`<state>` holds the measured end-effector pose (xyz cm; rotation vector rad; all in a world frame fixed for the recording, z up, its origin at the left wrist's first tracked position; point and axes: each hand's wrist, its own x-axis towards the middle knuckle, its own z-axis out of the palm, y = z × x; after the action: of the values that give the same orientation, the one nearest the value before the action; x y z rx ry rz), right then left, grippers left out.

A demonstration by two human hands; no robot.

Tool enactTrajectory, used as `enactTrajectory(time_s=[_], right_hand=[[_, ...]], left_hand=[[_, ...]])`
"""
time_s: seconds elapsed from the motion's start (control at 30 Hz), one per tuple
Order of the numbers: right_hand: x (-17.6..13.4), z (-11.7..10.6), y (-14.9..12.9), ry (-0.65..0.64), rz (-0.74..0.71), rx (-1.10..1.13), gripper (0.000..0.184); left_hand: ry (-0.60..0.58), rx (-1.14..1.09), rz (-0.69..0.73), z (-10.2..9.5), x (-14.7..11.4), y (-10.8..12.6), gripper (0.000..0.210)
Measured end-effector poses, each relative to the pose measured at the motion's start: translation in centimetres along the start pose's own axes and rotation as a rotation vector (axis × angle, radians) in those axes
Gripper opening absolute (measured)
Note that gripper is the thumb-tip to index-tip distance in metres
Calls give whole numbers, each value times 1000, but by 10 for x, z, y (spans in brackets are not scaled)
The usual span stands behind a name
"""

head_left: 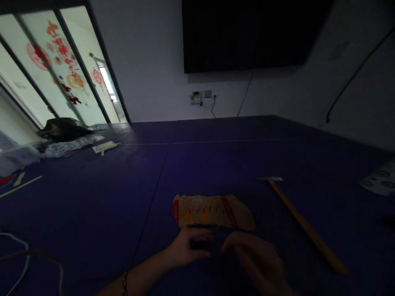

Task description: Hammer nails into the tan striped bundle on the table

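My left hand (188, 247) is low in the middle, thumb and fingers apart around a dark gap; I make out nothing held there. Facing it, my right hand (261, 260) is curled with thumb and forefinger pinched together. Anything in that pinch is too dark and blurred to name. Just beyond both hands lies a flat, torn-edged piece of brown cardboard (216, 210) with red bands and an orange patch. To the right rests a hammer (308, 227), its pale wooden handle pointing toward me and its metal head at the far end.
The purple tabletop (123, 193) has seam lines. At left are a pale cable (26, 250), yellowish strips (23, 186), a white packet (105, 146) and a dark bag (64, 128). A patterned white item (381, 179) lies at right. A screen (247, 35) hangs on the wall.
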<state>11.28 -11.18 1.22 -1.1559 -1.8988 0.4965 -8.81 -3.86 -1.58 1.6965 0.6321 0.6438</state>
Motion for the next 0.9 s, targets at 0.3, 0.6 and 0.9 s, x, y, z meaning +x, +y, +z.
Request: enactTrajectory(time_s=[0.3, 0.6, 0.9], right_hand=[[25, 34, 27, -414, 161, 267, 43], [22, 27, 21, -457, 256, 252, 38], [25, 30, 23, -436, 216, 237, 37]], left_hand=[[-18, 32, -83, 1, -2, 3, 52], [-63, 41, -55, -2, 2, 12, 44], [-39, 72, -63, -3, 2, 13, 45]])
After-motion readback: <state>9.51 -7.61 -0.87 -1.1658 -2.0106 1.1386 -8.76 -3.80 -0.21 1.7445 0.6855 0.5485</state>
